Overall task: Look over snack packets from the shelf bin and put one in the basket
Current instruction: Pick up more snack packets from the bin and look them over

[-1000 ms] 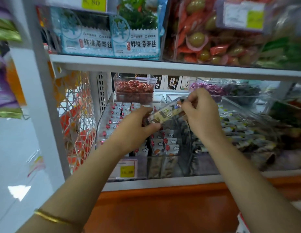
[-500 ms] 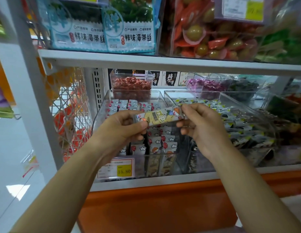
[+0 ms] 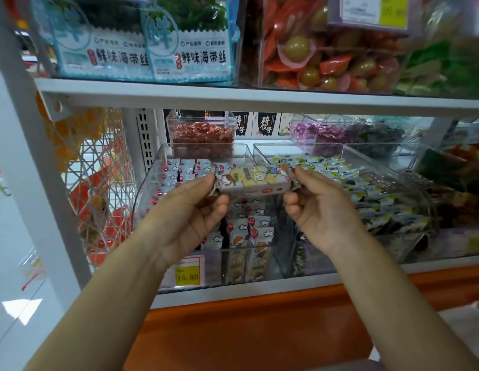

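A small snack packet (image 3: 253, 180), white and yellow with cartoon print, is stretched level between both hands in front of the shelf. My left hand (image 3: 190, 210) pinches its left end and my right hand (image 3: 317, 207) pinches its right end, palms turned towards me. Behind and below it stands the clear shelf bin (image 3: 152, 188), filled with several like packets standing on end. No basket shows in the head view.
A second clear bin (image 3: 388, 194) of dark green-and-white packets sits to the right. Small tubs of red sweets (image 3: 203, 137) and purple sweets (image 3: 318, 132) stand at the back. The upper shelf edge (image 3: 259, 99) hangs just above. A yellow price tag (image 3: 188, 274) marks the bin front.
Both hands have drawn the packet out from over the bin towards me and turned it level, its printed face towards me. My palms now face me.
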A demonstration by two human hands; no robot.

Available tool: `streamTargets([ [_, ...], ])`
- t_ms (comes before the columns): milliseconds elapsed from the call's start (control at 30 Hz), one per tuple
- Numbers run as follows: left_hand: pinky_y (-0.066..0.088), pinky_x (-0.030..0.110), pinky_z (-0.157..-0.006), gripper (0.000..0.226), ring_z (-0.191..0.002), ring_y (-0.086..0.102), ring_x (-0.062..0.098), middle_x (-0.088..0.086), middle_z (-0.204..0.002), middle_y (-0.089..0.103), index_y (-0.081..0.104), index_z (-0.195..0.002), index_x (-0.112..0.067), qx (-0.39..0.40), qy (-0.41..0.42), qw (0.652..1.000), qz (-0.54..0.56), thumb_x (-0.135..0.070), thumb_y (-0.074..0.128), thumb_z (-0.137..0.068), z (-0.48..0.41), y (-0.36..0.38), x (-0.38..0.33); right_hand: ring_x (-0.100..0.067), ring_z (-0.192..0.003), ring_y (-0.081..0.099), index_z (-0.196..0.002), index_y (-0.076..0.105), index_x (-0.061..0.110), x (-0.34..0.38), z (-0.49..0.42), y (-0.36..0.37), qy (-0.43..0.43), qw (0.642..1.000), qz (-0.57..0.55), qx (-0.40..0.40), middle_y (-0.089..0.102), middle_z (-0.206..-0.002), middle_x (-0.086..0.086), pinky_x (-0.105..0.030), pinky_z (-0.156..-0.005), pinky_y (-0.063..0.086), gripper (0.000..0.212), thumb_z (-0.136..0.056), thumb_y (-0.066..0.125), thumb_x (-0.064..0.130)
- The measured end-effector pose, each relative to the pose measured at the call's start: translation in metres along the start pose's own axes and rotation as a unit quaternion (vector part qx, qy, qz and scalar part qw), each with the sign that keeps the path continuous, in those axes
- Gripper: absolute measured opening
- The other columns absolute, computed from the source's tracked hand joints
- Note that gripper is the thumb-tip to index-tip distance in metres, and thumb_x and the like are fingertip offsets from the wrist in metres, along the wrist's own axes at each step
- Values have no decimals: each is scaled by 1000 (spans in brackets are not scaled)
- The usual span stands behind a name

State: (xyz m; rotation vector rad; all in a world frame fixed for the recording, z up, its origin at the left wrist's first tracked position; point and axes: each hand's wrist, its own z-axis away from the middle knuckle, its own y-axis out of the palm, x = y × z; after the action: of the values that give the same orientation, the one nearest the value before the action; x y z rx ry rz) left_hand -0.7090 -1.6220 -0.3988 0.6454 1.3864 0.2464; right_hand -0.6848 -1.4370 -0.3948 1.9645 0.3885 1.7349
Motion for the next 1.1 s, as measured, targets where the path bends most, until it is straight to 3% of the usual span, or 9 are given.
streamTargets([
  [100,49,15,-43,11,-45,59,8,7,-59,60,59,-82,-7,-23,10,999,-19,-17,58,-86,0,0,0,-8,-38,54,-78,57,5,2,1,1,51,998,-28,12,58,-54,-4,-15,-33,41,10,-80,61,14],
  [167,48,15,-42,11,-44,59,9,8,-60,59,57,-84,-7,-45,17,998,-31,-16,57,-89,0,-1,-1,-8,-39,55,-83,56,4,2,2,2,68,997,-38,26,55,-56,-5,-16,-34,43,17,-73,63,16],
  [300,47,15,-40,10,-43,59,8,7,-57,57,56,-84,-7,-86,29,995,-43,-14,55,-91,-2,-1,0,-12,-51,63,-93,58,5,0,3,2,5,997,18,79,62,-64,-5,-19,-44,50,13,-83,58,14],
  [467,48,15,-41,9,-44,61,8,9,-66,54,54,-89,-7,-100,29,994,-37,-15,54,-92,-2,-1,-1,-16,-64,67,-97,61,5,0,6,3,-23,988,34,148,68,-72,-5,-21,-56,55,30,-68,65,4],
  [633,49,16,-43,7,-46,63,10,9,-69,54,55,-87,-8,-93,35,994,-34,-13,54,-92,0,-1,0,-17,-66,68,-102,63,11,0,6,4,-46,989,26,136,68,-73,-6,-24,-56,55,34,-68,64,6],
  [833,51,15,-47,11,-51,64,8,2,-57,64,62,-84,-11,-56,69,995,-54,-14,54,-91,2,2,1,-17,-53,64,-84,63,9,-4,4,4,-56,995,42,71,66,-65,-3,-25,-49,54,5,-84,59,13],
  [1000,53,15,-56,13,-61,66,8,-3,-64,67,71,-74,-17,21,127,987,-98,-20,59,-77,7,6,1,-16,-46,62,-77,60,10,-5,0,0,-52,998,25,-5,64,-59,-5,-23,-43,51,16,-92,54,11],
  [1100,53,15,-60,17,-65,67,10,1,-70,68,68,-84,-9,63,145,981,-115,-14,62,-69,9,8,0,-16,-44,61,-75,59,10,-6,-1,-1,-39,999,5,-29,62,-61,-7,-22,-42,50,18,-92,53,10],
])
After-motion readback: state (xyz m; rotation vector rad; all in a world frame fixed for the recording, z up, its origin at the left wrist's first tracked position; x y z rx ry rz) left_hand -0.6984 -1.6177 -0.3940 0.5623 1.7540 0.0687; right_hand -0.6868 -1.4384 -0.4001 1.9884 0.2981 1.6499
